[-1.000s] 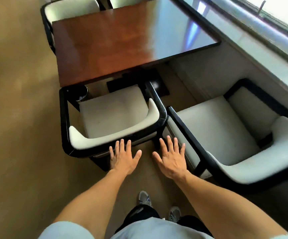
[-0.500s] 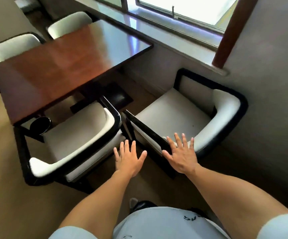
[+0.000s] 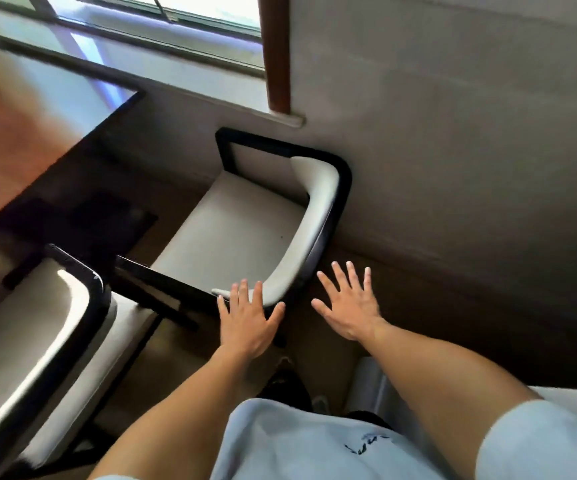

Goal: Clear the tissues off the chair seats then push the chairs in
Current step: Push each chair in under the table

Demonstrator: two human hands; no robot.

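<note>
My left hand and right hand, fingers spread wide and holding nothing, hover at six o'clock of the black-framed, cream-cushioned armchair by the grey wall (its seat shows no tissue). I'd plant both palms on the backrest and push evenly toward the glossy reddish-brown table at ten o'clock.

No legible text, label, brand, number or sign appears in the head view. The only marking is a small dark scribble-like print on the front of the person's light shirt; its characters are too small and blurred to read.
</note>
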